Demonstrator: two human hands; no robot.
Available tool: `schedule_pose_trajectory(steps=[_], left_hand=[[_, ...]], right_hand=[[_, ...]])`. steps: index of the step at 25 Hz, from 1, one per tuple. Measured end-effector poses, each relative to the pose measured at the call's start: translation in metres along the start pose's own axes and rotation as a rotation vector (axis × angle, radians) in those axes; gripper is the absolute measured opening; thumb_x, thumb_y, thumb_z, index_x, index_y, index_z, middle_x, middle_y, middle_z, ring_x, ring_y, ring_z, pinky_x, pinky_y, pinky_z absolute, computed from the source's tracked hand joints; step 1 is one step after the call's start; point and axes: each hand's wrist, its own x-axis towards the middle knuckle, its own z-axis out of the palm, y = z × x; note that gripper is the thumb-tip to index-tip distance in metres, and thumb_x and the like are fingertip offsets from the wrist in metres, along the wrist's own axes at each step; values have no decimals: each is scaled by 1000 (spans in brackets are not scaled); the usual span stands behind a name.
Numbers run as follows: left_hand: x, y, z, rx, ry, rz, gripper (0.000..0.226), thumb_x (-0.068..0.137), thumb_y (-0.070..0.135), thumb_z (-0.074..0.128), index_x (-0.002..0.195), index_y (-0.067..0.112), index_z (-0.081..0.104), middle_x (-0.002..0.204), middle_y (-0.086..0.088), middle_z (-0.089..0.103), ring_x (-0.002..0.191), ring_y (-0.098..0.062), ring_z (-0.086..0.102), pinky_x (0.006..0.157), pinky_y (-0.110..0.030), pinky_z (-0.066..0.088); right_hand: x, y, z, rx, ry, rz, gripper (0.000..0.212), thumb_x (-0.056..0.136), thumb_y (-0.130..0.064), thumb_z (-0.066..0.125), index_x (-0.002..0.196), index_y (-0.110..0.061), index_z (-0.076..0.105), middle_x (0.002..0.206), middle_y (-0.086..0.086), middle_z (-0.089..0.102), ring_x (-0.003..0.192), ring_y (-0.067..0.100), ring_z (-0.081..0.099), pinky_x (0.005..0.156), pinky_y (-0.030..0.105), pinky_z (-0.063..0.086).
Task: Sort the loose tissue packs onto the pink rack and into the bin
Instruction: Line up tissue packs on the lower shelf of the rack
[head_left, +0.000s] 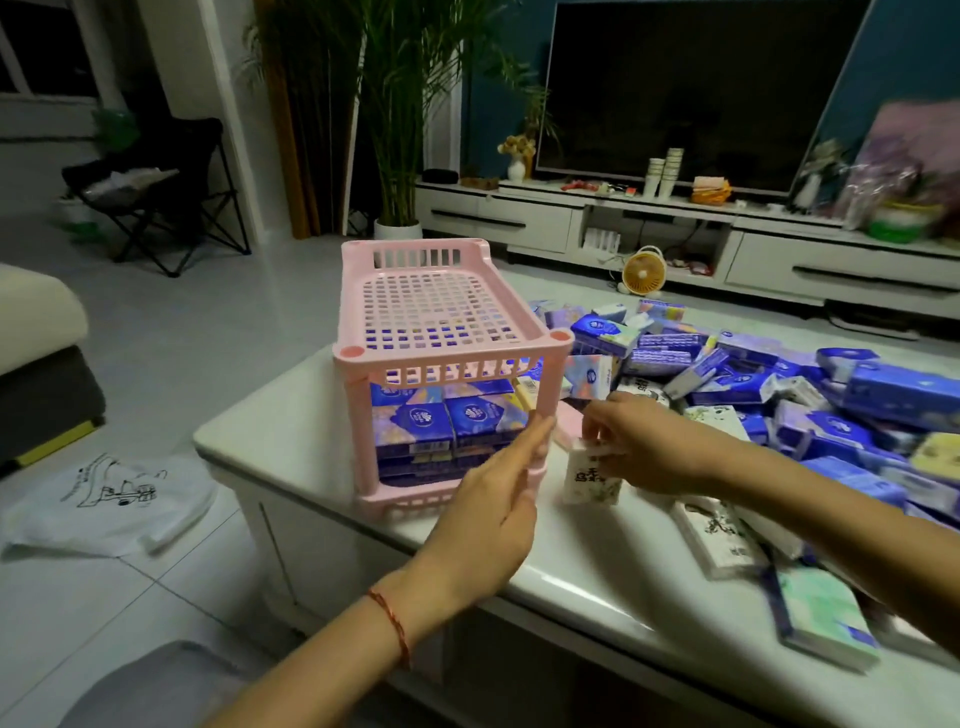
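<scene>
Standing near the left end of the white worktop (291, 415), the pink rack (452, 371) holds rows of blue tissue packs (441, 421) on its lower shelf. The left hand (493, 499) reaches in with fingers straight and relaxed, its fingertips (537, 428) resting against the rack's front right post; it holds nothing. A red string bracelet (389, 618) sits on that wrist. Just beside the rack on its right, the right hand (639, 447) pinches the top of a white pack (592, 480) printed with black characters, which stands upright on the worktop. Behind and to the right, a pile of loose packs (779, 384), mostly blue and purple, spreads over the worktop. A white plastic bag (104, 499) lies on the floor tiles to the left.
</scene>
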Motion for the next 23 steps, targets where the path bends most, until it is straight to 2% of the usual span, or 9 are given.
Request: schedule_pose_trajectory(steps=[2,4,5,7,9,12,17,20,23], left_hand=[[1,2,-5,-92,105,-4,52,80,4,40,111,45,50,107,25,59,102,8,57,90,-10,45],[-5,5,-10,-206,401,-27,41,76,-2,39,84,32,62,77,19,66,77,1,63,71,-11,49],[-10,5,-13,-238,550,-28,36,74,-2,39,77,27,60,73,14,65,71,-1,61,67,-12,49],[-21,4,-24,-162,763,31,30,74,-4,41,79,23,54,88,8,57,82,2,57,70,-12,49],[-31,-2,-36,16,845,97,33,77,-14,45,88,17,49,107,0,44,103,4,49,77,-4,45],[-45,-10,-51,75,781,38,43,81,-22,47,92,20,48,116,-5,38,117,-16,43,73,5,40],[-56,-21,-60,170,660,54,34,80,-6,44,95,24,49,112,3,42,114,14,40,75,6,38],[-54,-27,-56,185,589,66,29,85,2,46,96,28,53,109,14,41,119,8,38,79,5,38],[-50,-29,-46,238,527,135,18,86,14,42,99,23,51,114,8,42,118,4,40,86,3,37]], right_hand=[[-16,-10,-10,-58,-21,-46,25,88,-14,57,112,-14,52,118,4,50,98,16,49,75,20,38],[-28,-29,-13,-25,4,-136,25,87,-16,59,111,-18,53,114,-1,50,92,12,47,77,22,42],[-30,-41,-11,26,81,-202,24,86,-17,61,109,-20,53,111,-3,52,90,12,47,76,24,44],[-23,-63,0,109,312,-350,21,83,-15,65,102,-18,55,102,-2,58,87,16,53,71,30,48],[-11,-79,15,183,458,-401,21,79,-11,66,96,-14,55,95,2,61,81,21,56,65,33,50],[7,-91,36,225,529,-413,30,76,-11,68,98,-17,48,97,7,64,82,23,60,64,30,51],[25,-92,46,219,450,-347,24,85,-13,63,107,-13,53,107,9,62,94,27,58,73,37,52],[32,-95,55,91,407,-391,26,76,-7,70,100,-10,60,97,10,64,85,29,62,66,40,55],[36,-94,52,-20,439,-471,15,78,-19,60,89,-10,65,89,11,65,76,29,64,58,35,55]])
